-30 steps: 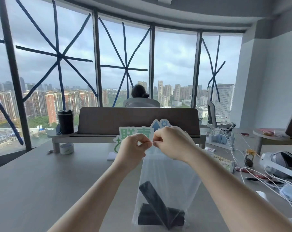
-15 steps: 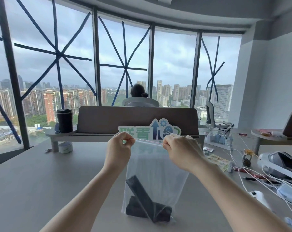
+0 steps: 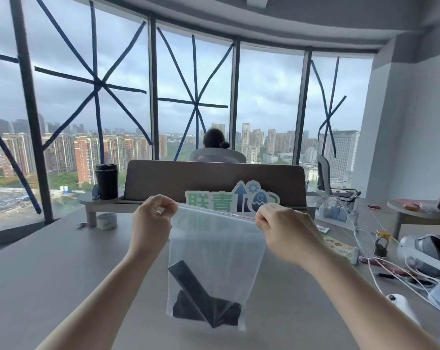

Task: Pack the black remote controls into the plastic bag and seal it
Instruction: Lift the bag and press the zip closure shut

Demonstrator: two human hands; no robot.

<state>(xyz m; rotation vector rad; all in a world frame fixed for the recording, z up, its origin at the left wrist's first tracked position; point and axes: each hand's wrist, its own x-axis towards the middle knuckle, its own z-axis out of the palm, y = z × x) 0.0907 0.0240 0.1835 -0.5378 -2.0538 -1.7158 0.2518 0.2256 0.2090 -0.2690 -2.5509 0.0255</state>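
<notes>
A clear plastic bag [image 3: 218, 251] hangs in front of me above the grey desk [image 3: 49, 274]. Black remote controls [image 3: 201, 299] lie crossed at its bottom, one leaning diagonally over the others. My left hand [image 3: 152, 223] pinches the bag's top left corner. My right hand [image 3: 287, 231] pinches the top right corner. The zip strip with its thin red line [image 3: 239, 216] is stretched taut between the two hands.
A brown divider panel [image 3: 213, 180] with a green-and-blue sign [image 3: 229, 200] stands behind the bag. A black tumbler [image 3: 106, 180] and tape roll [image 3: 106, 221] sit at left. Cables, a headset [image 3: 431, 251] and a white controller [image 3: 400, 306] crowd the right. A person sits beyond the divider.
My hands, pinched together at the middle of the bag's top a second ago, have slid apart to its two corners, pulling the top edge straight.
</notes>
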